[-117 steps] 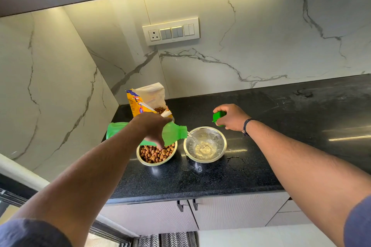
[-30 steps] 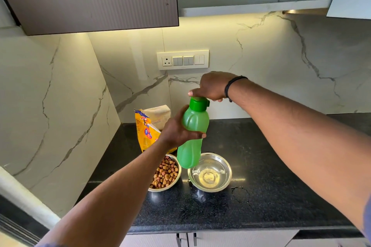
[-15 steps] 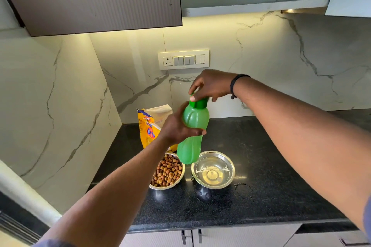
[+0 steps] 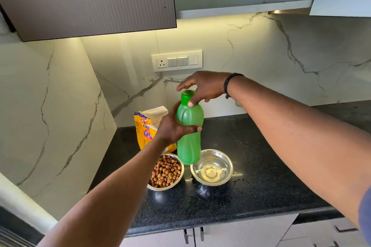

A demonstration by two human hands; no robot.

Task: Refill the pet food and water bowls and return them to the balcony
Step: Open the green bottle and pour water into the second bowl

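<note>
Left hand (image 4: 173, 124) wraps its fingers and thumb round the middle of the green water bottle (image 4: 189, 129), holding it upright in the air above the bench (image 4: 251, 166), over the gap between the two bowls. Right hand (image 4: 202, 86) sits at the top of the bottle, thumb and fingers curled round the green cap (image 4: 187, 96), with the index finger stretched out over it; a black band (image 4: 228, 84) circles that wrist.

Below the bottle's base, near the front edge of the bench, stand two steel bowls just beside each other. The food bowl (image 4: 165, 172), full of brown kibble, lies directly under the left forearm. The water bowl (image 4: 211, 168), holding clear water, lies toward the bench's right, beneath the right forearm. Drops of water (image 4: 241, 184) lie on the black stone beside it. Behind the food bowl, toward the back left corner, an open yellow pet food bag (image 4: 148, 126) stands upright, partly hidden by the left hand.
</note>
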